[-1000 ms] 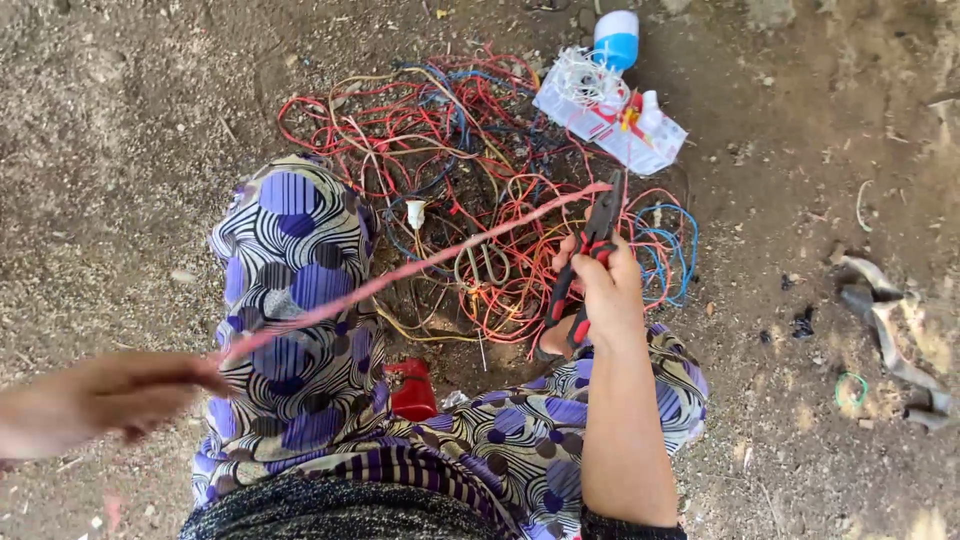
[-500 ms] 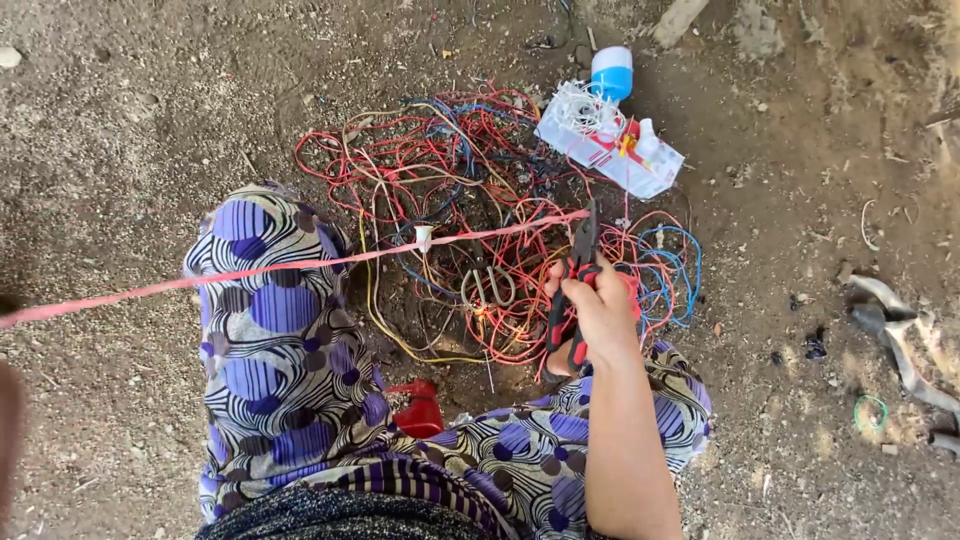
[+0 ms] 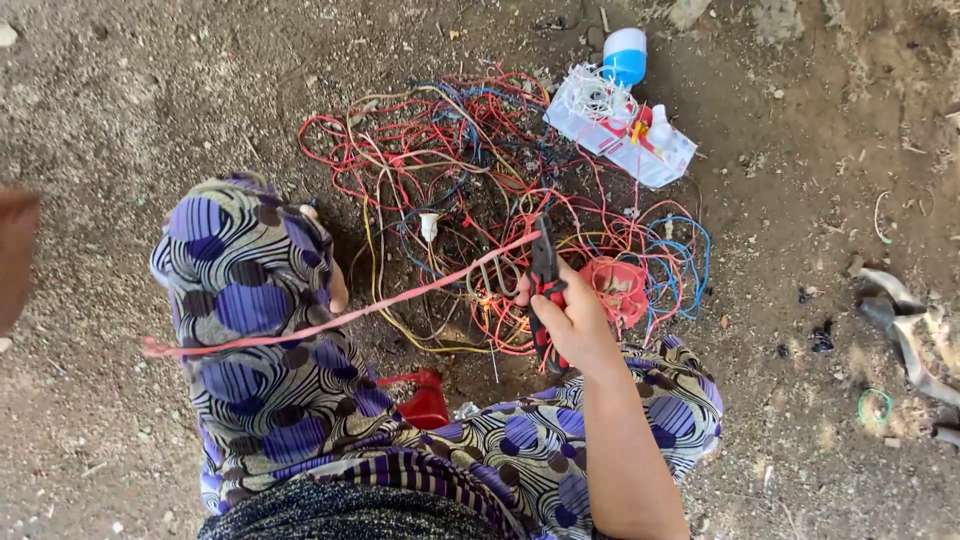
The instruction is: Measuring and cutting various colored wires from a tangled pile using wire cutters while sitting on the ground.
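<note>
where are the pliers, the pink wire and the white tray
pliers [image 3: 545, 268], head view, black shaft above the fist
pink wire [image 3: 400, 298], head view, middle of the stretched length
white tray [image 3: 668, 165], head view, its right wall

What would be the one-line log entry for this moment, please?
right hand: grips red-black pliers | pliers: on pink-red wire | left hand: at frame edge, blurred | ground: tangled wire pile

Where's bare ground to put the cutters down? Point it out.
Bare dirt lies left of the wire tangle, above the patterned knee, and right of the blue wires. Crowded: between the tangle and white tray, around the right hand.
</note>
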